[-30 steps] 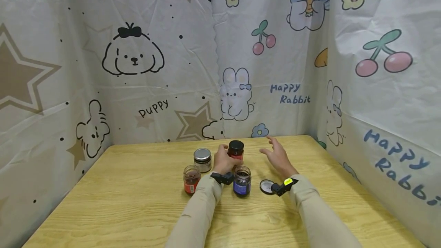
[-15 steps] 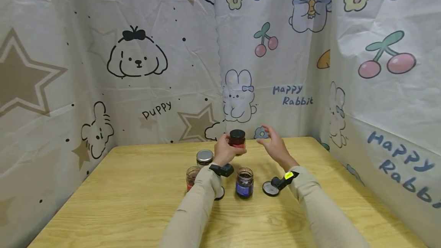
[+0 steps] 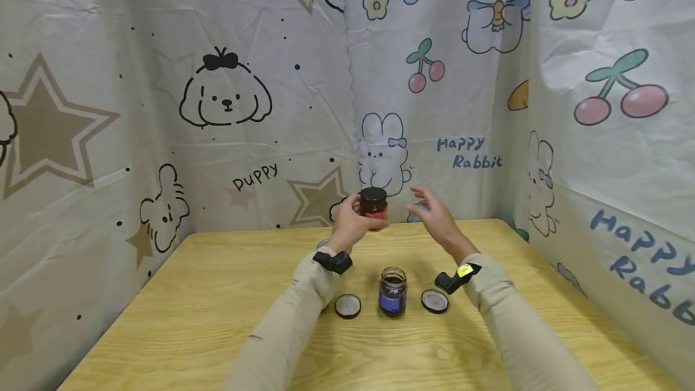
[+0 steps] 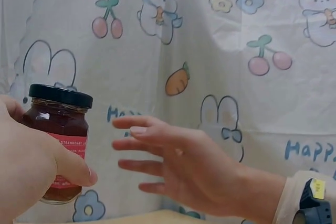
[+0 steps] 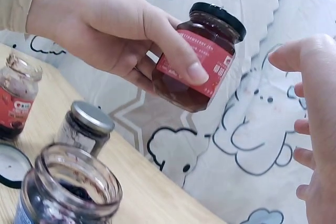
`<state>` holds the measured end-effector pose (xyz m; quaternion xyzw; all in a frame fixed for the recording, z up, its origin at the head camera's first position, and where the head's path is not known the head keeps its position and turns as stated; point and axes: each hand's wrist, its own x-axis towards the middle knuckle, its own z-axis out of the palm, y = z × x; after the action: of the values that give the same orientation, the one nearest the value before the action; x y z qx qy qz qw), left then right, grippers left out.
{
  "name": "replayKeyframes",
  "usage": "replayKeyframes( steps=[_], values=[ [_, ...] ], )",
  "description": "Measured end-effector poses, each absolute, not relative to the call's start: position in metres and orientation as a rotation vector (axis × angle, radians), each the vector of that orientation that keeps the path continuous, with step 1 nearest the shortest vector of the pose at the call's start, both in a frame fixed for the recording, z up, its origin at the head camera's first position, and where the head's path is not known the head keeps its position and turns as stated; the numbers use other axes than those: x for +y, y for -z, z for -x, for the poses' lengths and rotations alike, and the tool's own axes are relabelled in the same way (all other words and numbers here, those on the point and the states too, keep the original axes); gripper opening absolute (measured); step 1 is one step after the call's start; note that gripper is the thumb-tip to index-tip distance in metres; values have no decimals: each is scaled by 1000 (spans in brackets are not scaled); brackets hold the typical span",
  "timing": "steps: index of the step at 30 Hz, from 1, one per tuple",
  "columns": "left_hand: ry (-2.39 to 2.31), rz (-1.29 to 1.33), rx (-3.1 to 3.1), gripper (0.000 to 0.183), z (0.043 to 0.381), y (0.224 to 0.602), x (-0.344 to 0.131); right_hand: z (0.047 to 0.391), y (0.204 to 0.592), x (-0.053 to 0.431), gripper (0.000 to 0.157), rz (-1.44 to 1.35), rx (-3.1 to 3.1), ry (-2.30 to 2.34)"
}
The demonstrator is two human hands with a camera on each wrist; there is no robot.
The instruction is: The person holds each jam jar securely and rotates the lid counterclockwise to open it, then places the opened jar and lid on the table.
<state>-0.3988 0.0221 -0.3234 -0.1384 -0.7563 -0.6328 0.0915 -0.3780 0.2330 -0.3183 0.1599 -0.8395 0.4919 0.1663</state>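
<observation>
My left hand (image 3: 350, 222) grips a strawberry jam jar (image 5: 202, 59) round its body, thumb across the red label. Its black lid (image 4: 61, 96) is on, and the jar is held up above the table, tilted in the right wrist view. To the right of the jar, my right hand (image 3: 438, 219) is raised with fingers spread and nothing in them, a short gap from the jar. Below, a lidless jar with a blue label (image 3: 393, 294) and dark contents stands on the table between two upturned lids, the left lid (image 3: 348, 306) and the right lid (image 3: 435, 301).
An open jar with a red label (image 5: 16, 98) and a silver-lidded jar (image 5: 86, 127) stand at the left, mostly hidden behind my left arm in the head view. A printed curtain (image 3: 260, 89) encloses the wooden table (image 3: 217, 294) at the back and sides.
My left hand has lifted the strawberry jam jar off the table, up and away from the other jars. The right hand has risen alongside it, still holding nothing.
</observation>
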Motion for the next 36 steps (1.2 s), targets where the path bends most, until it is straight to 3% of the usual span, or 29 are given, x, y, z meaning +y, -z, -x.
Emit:
replayKeyframes(
  steps=[6,15,26,36],
  values=[
    [1844,432,-2248,67,385,302,15,370,304,225,62,-551,-2368,-1456],
    [1950,595,-2184,56,349,283,2,341,272,200,49,-824,-2265,-1549],
    [2056,760,-2111,55,320,293,-9,311,248,173,45,-1015,-2278,-1528],
    [2026,771,-2113,58,303,302,-17,294,255,159,47,-1072,-2300,-1482]
  ],
)
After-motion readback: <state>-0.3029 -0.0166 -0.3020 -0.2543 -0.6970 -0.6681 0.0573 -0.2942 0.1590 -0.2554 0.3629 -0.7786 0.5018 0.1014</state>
